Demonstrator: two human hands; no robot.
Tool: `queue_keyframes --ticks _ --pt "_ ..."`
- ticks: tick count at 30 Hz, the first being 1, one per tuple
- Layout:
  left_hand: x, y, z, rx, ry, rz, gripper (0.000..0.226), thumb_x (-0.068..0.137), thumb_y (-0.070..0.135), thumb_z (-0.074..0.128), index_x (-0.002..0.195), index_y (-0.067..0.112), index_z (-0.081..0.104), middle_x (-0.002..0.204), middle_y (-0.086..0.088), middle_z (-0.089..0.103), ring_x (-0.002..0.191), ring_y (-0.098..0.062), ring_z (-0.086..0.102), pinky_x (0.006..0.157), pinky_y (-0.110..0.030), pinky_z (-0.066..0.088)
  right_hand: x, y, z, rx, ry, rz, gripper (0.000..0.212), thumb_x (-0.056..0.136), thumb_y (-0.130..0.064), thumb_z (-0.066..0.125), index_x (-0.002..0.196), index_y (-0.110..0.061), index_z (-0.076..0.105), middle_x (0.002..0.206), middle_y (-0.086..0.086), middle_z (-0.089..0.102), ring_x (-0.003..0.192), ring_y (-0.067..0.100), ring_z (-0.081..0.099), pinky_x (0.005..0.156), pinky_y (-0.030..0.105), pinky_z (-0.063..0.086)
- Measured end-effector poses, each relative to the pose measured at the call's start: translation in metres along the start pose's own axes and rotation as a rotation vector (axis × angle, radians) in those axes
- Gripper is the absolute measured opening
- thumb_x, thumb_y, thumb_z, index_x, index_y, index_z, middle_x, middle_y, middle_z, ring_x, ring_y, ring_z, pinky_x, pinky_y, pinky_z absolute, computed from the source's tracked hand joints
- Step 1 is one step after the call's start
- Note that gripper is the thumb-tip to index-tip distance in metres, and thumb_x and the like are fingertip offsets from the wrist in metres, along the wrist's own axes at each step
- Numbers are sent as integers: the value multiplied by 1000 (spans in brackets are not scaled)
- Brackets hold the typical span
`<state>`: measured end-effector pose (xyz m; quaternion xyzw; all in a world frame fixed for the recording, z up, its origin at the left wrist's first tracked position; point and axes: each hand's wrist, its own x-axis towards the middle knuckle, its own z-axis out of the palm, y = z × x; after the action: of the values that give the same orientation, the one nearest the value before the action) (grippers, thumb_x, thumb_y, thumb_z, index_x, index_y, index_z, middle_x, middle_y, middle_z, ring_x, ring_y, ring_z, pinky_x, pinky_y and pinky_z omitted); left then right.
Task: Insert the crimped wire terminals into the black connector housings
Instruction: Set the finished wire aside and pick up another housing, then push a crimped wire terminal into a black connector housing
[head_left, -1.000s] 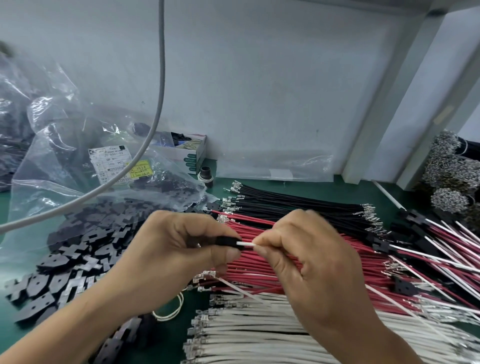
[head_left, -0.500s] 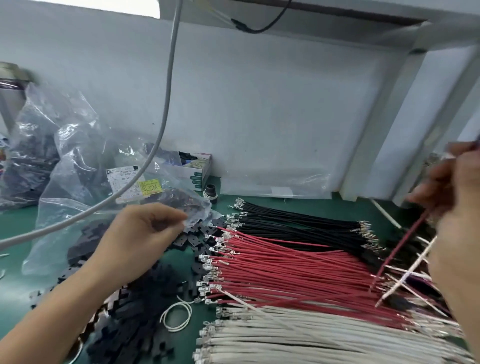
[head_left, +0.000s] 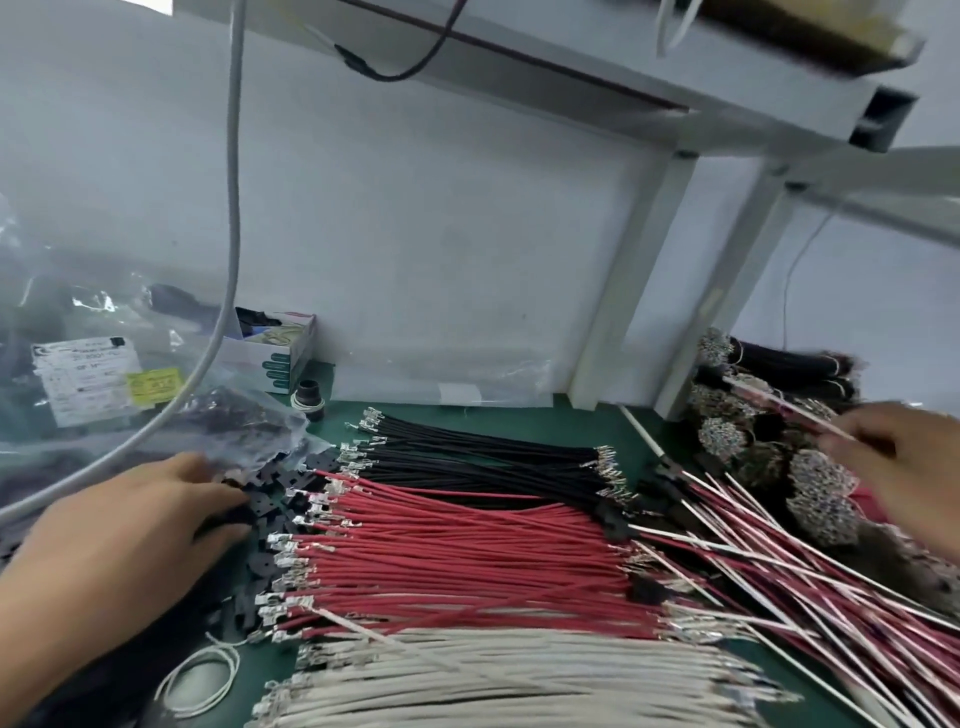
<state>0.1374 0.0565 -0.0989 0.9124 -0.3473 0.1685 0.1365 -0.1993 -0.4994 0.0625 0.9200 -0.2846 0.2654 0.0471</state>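
Observation:
My left hand (head_left: 130, 530) reaches into the loose heap of black connector housings (head_left: 275, 525) at the left, and its thumb and fingertips pinch one housing at the heap's edge. At the far right, my blurred right hand (head_left: 904, 457) grips a finished red-and-white wire pair (head_left: 789, 410) above the pile of finished assemblies (head_left: 779, 561). Rows of crimped wires lie between the hands: black wires (head_left: 493, 457) at the back, red wires (head_left: 467, 545) in the middle, white wires (head_left: 493, 680) at the front.
A clear plastic bag (head_left: 156, 415) of housings and a small open box (head_left: 280, 353) sit at the back left. A grey cable (head_left: 228, 260) hangs over the left side. Tied wire bundles (head_left: 810, 467) are stacked at the right, beside white shelf uprights (head_left: 623, 291). A rubber band (head_left: 202, 675) lies front left.
The hands have parted after working together on one housing. My right hand carried the wired piece to the far right; my left hand dropped onto the housing heap. The view tilted up.

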Motion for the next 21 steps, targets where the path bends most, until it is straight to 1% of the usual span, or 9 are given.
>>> queue_keyframes --ticks 1,2,3,5,10,13,16,18,21 --pt "2 -5 4 -8 -10 -8 33 73 59 73 101 45 66 92 38 39 69 -6 54 52 -32 56 -14 -12 12 -19 -125 77 14 91 -66 49 94 -58 60 79 -33 63 46 -1 56 39 23 44" --pt "2 -9 7 -21 -30 -24 30 73 59 72 99 45 65 94 42 39 70 -5 54 53 -32 57 -18 -19 20 -74 -84 98 7 91 -55 56 85 -56 59 72 -25 64 51 -4 55 45 24 44" --pt "2 -12 9 -35 -51 -42 29 73 59 71 98 46 65 96 45 39 71 -4 54 54 -32 58 -22 -22 23 -55 -130 89 16 90 -45 63 76 -53 60 68 -19 64 59 1 58 53 29 49" --pt "4 -19 15 -58 -62 -81 29 72 60 69 98 47 63 97 48 40 70 -2 53 54 -31 58 -27 -31 29 -94 -222 135 26 89 -35 68 68 -48 60 84 -13 69 76 11 64 74 39 56" --pt "13 -65 53 -128 -111 -195 38 67 59 69 100 64 51 104 45 44 77 9 49 61 -28 54 -46 -49 34 24 -283 161 5 93 -43 66 88 -44 66 86 -19 60 74 1 54 73 32 46" --pt "14 -111 99 -238 -71 -222 63 62 46 80 114 69 52 107 37 50 86 8 54 74 -26 53 -52 -53 32 35 -303 182 7 93 -51 61 89 -46 60 97 -11 65 76 3 52 74 32 43" --pt "17 -145 130 -247 14 -197 78 56 34 83 120 66 54 106 31 50 86 6 55 68 -23 52 -52 -63 25 39 -273 187 14 87 -62 61 89 -48 61 103 -11 61 85 8 55 78 34 45" --pt "19 -152 129 -199 29 -181 73 57 37 78 119 68 54 108 34 50 87 7 54 67 -25 52 -50 -79 22 65 -150 157 19 85 -63 63 95 -46 64 102 -13 57 90 10 54 77 33 44" --pt "14 -125 98 -135 -43 -206 68 53 50 73 113 74 52 104 38 46 82 10 51 59 -23 51 -45 -127 22 261 78 0 7 86 -38 74 92 -39 72 98 -19 61 88 5 58 77 31 46"
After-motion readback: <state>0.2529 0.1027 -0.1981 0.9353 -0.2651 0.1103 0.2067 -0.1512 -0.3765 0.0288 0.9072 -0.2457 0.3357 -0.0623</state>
